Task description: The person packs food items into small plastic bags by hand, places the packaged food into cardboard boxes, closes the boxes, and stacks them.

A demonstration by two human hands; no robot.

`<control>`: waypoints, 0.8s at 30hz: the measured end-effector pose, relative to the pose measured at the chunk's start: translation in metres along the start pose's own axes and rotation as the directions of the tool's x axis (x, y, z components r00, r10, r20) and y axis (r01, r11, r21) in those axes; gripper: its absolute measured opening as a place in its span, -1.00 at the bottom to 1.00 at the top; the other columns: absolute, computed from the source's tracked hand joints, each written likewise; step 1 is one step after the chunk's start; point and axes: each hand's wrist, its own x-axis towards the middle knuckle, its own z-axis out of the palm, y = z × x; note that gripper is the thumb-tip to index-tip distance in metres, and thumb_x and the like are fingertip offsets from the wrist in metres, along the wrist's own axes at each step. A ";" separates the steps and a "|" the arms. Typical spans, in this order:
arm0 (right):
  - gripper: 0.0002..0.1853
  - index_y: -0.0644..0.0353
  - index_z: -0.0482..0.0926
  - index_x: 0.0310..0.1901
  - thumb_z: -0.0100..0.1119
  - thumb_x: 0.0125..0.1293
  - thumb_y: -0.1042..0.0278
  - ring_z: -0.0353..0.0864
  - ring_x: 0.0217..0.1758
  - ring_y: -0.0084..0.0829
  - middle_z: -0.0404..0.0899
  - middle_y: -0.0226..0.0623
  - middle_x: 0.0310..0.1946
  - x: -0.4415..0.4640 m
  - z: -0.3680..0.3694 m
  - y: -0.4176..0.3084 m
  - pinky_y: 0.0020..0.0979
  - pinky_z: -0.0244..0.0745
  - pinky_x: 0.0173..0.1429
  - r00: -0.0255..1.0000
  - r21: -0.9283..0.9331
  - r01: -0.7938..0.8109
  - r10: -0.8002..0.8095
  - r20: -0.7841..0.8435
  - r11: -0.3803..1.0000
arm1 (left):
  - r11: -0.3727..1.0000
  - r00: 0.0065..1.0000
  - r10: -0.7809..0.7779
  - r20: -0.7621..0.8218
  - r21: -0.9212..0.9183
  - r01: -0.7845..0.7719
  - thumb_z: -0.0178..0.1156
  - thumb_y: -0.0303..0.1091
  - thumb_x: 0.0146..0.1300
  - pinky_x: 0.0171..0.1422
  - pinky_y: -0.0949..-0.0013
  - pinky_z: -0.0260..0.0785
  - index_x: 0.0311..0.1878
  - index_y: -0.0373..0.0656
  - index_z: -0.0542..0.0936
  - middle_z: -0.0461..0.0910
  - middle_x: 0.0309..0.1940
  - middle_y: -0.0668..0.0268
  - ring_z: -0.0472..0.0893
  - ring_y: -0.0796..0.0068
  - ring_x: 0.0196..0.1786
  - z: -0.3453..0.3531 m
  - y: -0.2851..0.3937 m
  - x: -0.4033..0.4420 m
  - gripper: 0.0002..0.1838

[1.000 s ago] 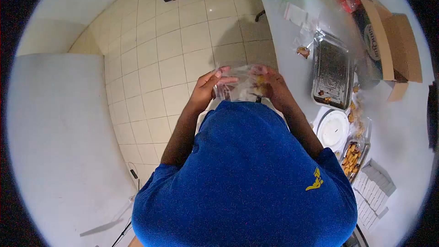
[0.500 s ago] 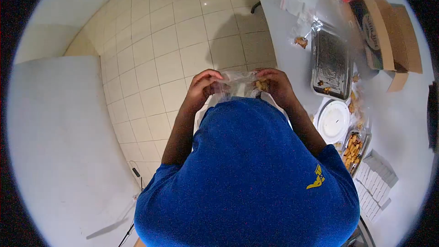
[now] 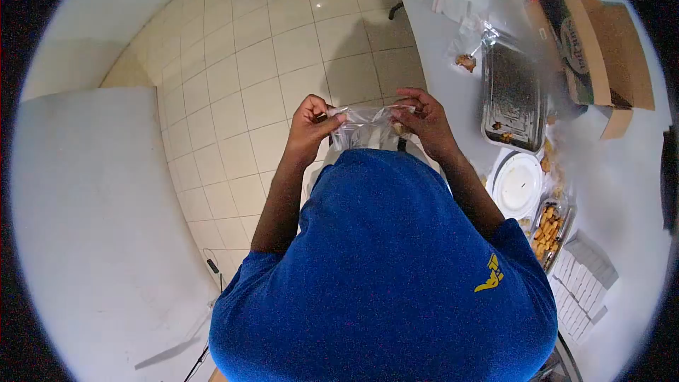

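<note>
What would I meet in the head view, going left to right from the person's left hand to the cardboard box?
Left hand → clear plastic bag → right hand → metal tray → cardboard box.

Left arm (image 3: 277,205) and right arm (image 3: 471,193) reach forward — left fingers (image 3: 328,125) and right fingers (image 3: 419,93) bent, thumbs inward.
</note>
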 end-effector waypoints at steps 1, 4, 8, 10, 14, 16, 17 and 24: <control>-0.57 0.18 0.36 0.08 0.21 0.17 0.41 0.56 -0.18 -0.42 0.51 -0.24 -0.10 0.000 0.000 0.001 -0.44 0.52 -0.18 1.000 -0.023 0.006 -0.006 0.000 1.000 | 1.000 1.000 0.017 -0.008 0.013 -0.017 0.23 -0.63 0.07 -0.37 0.56 0.29 -0.32 -0.09 0.35 0.46 -0.45 0.44 0.42 0.69 -0.44 0.001 0.002 0.000 -0.73; -0.55 0.19 0.36 0.10 0.21 0.16 0.43 0.55 -0.16 -0.44 0.47 -0.24 -0.07 0.000 0.003 -0.004 -0.44 0.51 -0.13 0.999 -0.114 -0.022 0.027 0.043 0.993 | 0.997 0.997 0.063 -0.037 0.049 -0.061 0.23 -0.64 0.05 -0.32 0.55 0.28 -0.27 -0.10 0.35 0.47 -0.38 0.42 0.42 0.66 -0.38 0.004 0.011 0.006 -0.71; -0.54 0.22 0.38 0.12 0.20 0.17 0.40 0.52 -0.10 -0.50 0.46 -0.26 -0.05 0.009 0.002 0.000 -0.46 0.49 -0.05 0.968 -0.207 -0.040 0.090 0.234 0.977 | 0.988 0.993 0.106 -0.047 0.117 -0.100 0.22 -0.68 0.03 -0.18 0.53 0.37 -0.10 -0.15 0.39 0.49 -0.33 0.39 0.47 0.61 -0.31 0.013 0.033 0.022 -0.63; -0.56 0.23 0.41 0.10 0.21 0.17 0.38 0.52 -0.10 -0.52 0.49 -0.28 -0.07 0.022 -0.002 0.007 -0.46 0.49 -0.04 0.916 -0.258 -0.074 0.167 0.364 0.963 | 0.976 0.995 0.100 0.006 0.192 -0.100 0.22 -0.69 0.02 -0.03 0.48 0.41 0.03 -0.16 0.37 0.52 -0.21 0.33 0.52 0.53 -0.17 0.013 0.044 0.036 -0.52; -0.63 0.24 0.47 0.05 0.19 0.20 0.35 0.53 -0.08 -0.53 0.56 -0.32 -0.12 0.031 0.006 -0.008 -0.45 0.51 -0.03 0.830 -0.379 -0.141 0.318 0.459 0.915 | 0.921 0.960 0.135 0.244 0.327 -0.213 0.18 -0.62 0.10 0.01 0.40 0.41 0.16 -0.14 0.30 0.49 -0.04 0.25 0.51 0.42 -0.05 0.025 0.068 0.061 -0.47; -0.66 0.24 0.48 0.02 0.17 0.22 0.34 0.53 -0.08 -0.52 0.56 -0.33 -0.13 0.028 0.012 -0.013 -0.44 0.51 -0.02 0.864 -0.298 -0.140 0.264 0.429 0.944 | 0.954 0.972 0.204 0.120 0.200 -0.225 0.13 -0.41 0.21 0.08 0.31 0.37 0.24 -0.11 0.22 0.42 0.07 0.21 0.46 0.36 0.04 0.027 0.067 0.060 -0.47; -0.67 0.23 0.49 0.01 0.16 0.23 0.34 0.53 -0.07 -0.51 0.56 -0.33 -0.12 0.028 0.011 -0.012 -0.44 0.51 -0.01 0.888 -0.206 -0.150 0.224 0.402 0.967 | 0.962 0.971 0.232 0.061 0.135 -0.238 0.11 -0.31 0.26 0.12 0.27 0.35 0.27 -0.10 0.18 0.38 0.13 0.19 0.44 0.33 0.09 0.029 0.064 0.059 -0.46; -0.75 0.29 0.49 -0.11 0.10 0.28 0.31 0.53 -0.16 -0.50 0.51 -0.31 -0.18 0.037 0.016 0.022 -0.50 0.50 -0.13 0.999 0.234 0.043 -0.038 -0.028 0.971 | 0.984 0.984 -0.151 0.089 -0.078 0.158 0.16 -0.19 0.24 0.19 0.26 0.29 0.19 -0.10 0.26 0.35 0.09 0.28 0.38 0.38 0.14 0.054 -0.028 0.019 -0.49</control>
